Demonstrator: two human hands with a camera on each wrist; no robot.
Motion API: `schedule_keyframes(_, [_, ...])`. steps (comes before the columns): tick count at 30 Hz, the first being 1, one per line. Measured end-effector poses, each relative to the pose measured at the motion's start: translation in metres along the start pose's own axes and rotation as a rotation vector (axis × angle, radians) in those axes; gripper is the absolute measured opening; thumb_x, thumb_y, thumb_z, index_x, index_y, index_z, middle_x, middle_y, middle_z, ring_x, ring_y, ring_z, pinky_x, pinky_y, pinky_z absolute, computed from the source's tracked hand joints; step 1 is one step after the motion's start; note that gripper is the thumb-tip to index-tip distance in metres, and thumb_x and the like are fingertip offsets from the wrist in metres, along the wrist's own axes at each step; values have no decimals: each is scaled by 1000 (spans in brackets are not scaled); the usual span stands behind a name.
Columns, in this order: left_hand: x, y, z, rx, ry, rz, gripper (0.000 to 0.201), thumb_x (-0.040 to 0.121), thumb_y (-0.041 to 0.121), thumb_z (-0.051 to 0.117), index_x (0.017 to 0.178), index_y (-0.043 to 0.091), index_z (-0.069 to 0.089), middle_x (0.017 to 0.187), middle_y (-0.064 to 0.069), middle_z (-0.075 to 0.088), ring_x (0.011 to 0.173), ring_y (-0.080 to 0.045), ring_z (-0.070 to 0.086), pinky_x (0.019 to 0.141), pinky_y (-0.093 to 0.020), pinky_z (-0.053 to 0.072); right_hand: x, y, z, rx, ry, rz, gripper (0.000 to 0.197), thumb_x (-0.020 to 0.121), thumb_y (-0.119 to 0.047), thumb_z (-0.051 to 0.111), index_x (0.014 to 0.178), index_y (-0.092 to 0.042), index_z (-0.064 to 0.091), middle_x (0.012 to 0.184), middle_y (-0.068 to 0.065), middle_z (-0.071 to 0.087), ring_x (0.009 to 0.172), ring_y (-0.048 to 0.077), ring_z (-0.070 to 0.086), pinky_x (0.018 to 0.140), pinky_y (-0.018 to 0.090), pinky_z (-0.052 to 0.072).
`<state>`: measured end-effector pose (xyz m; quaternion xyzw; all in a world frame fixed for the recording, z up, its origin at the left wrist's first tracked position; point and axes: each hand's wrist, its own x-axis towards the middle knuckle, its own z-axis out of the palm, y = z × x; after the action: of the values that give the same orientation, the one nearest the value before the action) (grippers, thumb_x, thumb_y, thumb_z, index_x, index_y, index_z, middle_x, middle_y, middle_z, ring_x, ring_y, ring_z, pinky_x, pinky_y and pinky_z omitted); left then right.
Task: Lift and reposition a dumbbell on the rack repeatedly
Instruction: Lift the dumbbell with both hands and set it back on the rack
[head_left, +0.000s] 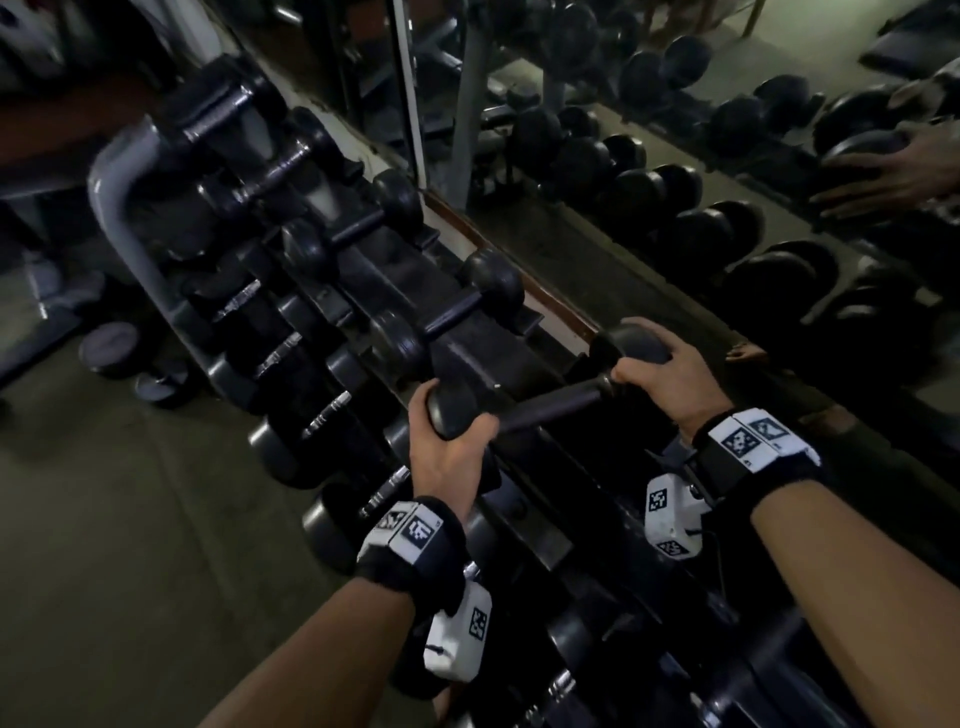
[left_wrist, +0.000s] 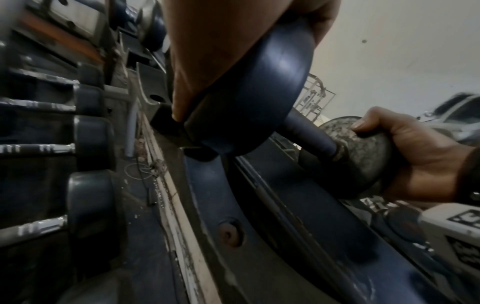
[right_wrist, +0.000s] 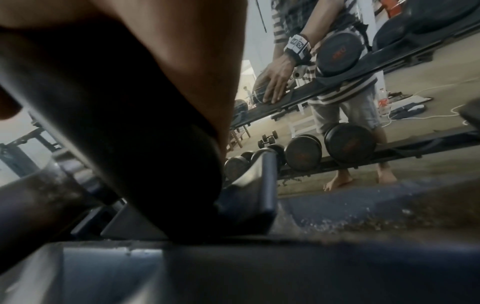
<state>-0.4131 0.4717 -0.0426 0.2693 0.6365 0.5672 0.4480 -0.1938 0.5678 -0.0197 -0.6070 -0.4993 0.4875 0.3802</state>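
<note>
A dark dumbbell (head_left: 550, 408) lies across the top tier of the rack (head_left: 483, 358), close to the mirror. My left hand (head_left: 452, 457) grips its near head from the side, fingers curled round it. My right hand (head_left: 670, 379) grips the far head from above. In the left wrist view the near head (left_wrist: 249, 98) sits under my palm (left_wrist: 221, 41), and the right hand (left_wrist: 415, 156) clasps the worn, speckled far head. In the right wrist view the far head (right_wrist: 155, 144) is a dark mass under my palm (right_wrist: 155, 41), its lower edge at a rack cradle (right_wrist: 259, 195).
Further dumbbells (head_left: 452, 312) fill the top tier to the left, and chrome-handled ones (head_left: 332, 410) line the lower tier. A mirror (head_left: 675, 156) runs right behind the rack. Loose weights (head_left: 111, 345) lie on the floor at left.
</note>
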Motion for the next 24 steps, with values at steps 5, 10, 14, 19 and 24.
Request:
schedule_keyframes(5, [-7,-1,3,9,51,14,56,82,2,71,132,19,50,90,8,61,60,13,60,55,-7,47,1,5,-3,1,-24,-50,40,81,4,71,110,-22,64,93,-4,65,75,0,61,62,5,46])
schedule_keyframes(10, [-23,-12,4,2,90,-4,60,74,18,76,127,31,51,99,7,66,80,-2,64,72,-21,55,2,10,-10,-58,-59,-94,47,78,2,74,117,-24,64,109,3,64,94,14,59,68,4,47])
schedule_keyframes(14, [-40,-26,6,-10,135,-1,60,73,21,79,125,33,51,107,2,67,88,-8,65,80,-29,57,2,12,-13,-98,-121,-124,51,77,2,75,117,-27,64,108,4,64,88,11,60,71,7,48])
schedule_keyframes(19, [-71,-53,12,-53,201,-68,61,73,20,81,117,44,47,110,0,69,88,-6,66,81,-21,55,6,11,-14,-195,-237,-134,57,72,1,79,122,-22,66,110,3,65,97,15,61,83,18,47])
schedule_keyframes(24, [-74,-56,10,4,192,-89,63,74,23,82,121,44,45,116,-1,67,102,-16,66,86,-25,54,7,10,-13,-185,-235,-122,60,72,0,79,124,-26,67,111,2,66,96,13,61,78,10,48])
